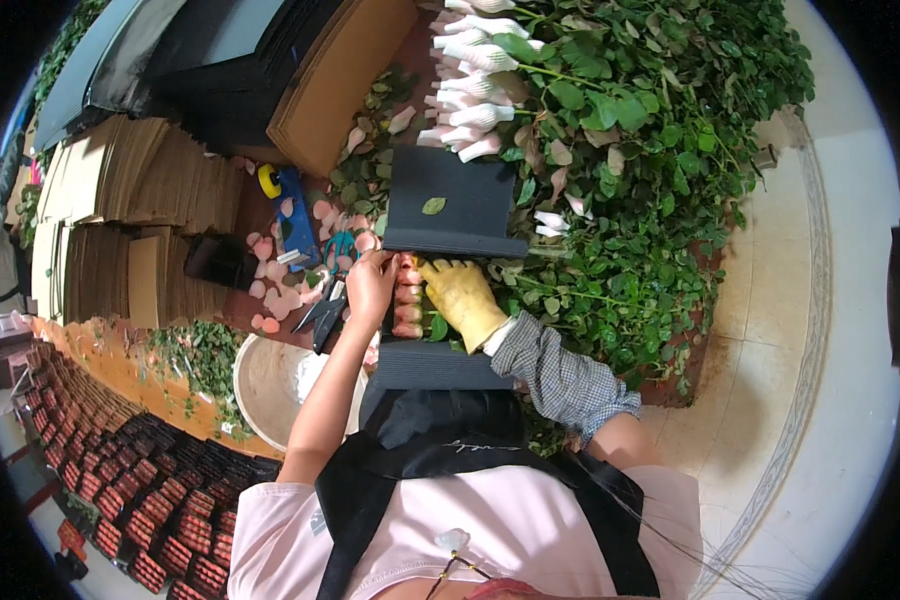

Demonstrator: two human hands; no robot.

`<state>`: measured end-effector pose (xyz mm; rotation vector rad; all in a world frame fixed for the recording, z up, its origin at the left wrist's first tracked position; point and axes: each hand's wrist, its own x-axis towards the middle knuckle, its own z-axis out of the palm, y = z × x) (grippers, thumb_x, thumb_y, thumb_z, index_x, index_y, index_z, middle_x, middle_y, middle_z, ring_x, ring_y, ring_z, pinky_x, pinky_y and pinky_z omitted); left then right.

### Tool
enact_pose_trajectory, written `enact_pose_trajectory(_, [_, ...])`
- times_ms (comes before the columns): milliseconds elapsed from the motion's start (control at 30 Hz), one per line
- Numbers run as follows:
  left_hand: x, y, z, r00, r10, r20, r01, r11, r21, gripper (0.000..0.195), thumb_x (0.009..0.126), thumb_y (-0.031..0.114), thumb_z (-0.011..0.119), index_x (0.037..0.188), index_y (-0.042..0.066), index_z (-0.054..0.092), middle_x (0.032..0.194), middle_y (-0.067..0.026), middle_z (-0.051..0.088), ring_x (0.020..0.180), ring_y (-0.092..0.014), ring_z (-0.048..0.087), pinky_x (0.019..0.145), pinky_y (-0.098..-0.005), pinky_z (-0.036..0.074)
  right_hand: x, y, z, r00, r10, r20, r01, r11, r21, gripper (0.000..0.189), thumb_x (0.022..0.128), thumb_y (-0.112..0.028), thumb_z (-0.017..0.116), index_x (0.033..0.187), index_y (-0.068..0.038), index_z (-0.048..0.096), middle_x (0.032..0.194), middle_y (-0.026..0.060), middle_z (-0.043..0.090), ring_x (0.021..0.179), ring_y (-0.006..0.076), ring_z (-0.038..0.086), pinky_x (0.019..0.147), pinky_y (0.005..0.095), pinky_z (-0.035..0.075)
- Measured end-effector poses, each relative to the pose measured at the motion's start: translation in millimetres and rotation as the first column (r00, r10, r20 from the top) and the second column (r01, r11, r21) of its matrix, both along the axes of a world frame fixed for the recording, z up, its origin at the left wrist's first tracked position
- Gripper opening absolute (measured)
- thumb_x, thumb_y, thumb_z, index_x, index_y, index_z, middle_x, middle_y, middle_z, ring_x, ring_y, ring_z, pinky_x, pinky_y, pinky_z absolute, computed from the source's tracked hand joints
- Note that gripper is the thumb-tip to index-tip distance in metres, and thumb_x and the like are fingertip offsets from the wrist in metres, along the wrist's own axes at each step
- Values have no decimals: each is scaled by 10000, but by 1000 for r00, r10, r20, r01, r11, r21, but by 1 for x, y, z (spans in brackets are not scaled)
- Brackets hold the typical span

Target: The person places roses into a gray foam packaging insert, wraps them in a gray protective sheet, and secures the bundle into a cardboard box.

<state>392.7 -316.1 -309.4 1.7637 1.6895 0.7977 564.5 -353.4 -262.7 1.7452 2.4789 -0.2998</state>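
A row of several pink rose heads [407, 300] lies on black corrugated board [442, 362] in front of me. My left hand [370, 289], bare, has its fingertips against the far-end rose [408, 261] from the left. From the right, my right hand [463, 300], in a yellow glove, closes on the same rose; its stem is mostly hidden under the glove. Beyond both hands, a folded black corrugated sheet [450, 199] carries one loose leaf [433, 205]. Black-handled scissors or a stapler [328, 319] lie beside my left forearm.
Roses in white sleeves [480, 90] and leafy stems [607, 247] fill the right side. At left are cardboard stacks [135, 180], a blue tape dispenser [295, 217], teal scissors [340, 247] and loose petals [277, 281]. A round bin [259, 386] stands below; bundled roses [142, 517] cover the floor.
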Motion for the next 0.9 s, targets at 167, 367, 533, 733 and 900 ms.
enact_pose_trajectory(167, [-7,-6,1,995,61,-83,-56,996,62,184,901,184,664,902,2,690,920,-184,685,786,-385,663,685,-453,515,2,0,4,998,-3,-64,2,1000,-19,406,881,-237,645,1251,-88,567,1060,95,652,953,275,647,802,403,531])
enact_pose_trajectory(367, [-15,-24,52,971,-232,63,240,920,-311,259,932,257,616,898,9,686,775,-219,667,713,-396,665,636,-479,511,-2,-2,9,998,1,62,0,1000,-25,327,902,-172,567,1222,-117,604,1022,74,677,932,268,672,793,399,525])
enact_pose_trajectory(533, [13,-48,50,798,-528,-290,441,840,-316,276,910,253,570,977,-9,629,757,-251,670,725,-436,667,684,-534,540,11,-1,11,957,16,-289,-8,1000,29,335,876,-148,640,1204,-97,594,956,110,667,877,330,657,760,450,529])
enact_pose_trajectory(733, [11,-43,65,777,-568,-271,477,812,-335,329,899,301,596,970,-17,645,769,-265,673,736,-450,665,712,-551,542,46,-1,108,55,-262,-964,62,964,-258,523,970,-139,629,1458,-67,453,1349,111,611,1255,195,566,1090,323,403])
enact_pose_trajectory(900, [28,-47,68,785,-519,-337,445,852,-275,330,905,326,606,921,1,665,754,-247,677,722,-426,680,684,-528,553,133,29,7,423,-747,-514,476,665,-576,458,1014,-240,584,1403,-17,490,1273,109,645,1186,183,589,1000,292,462])
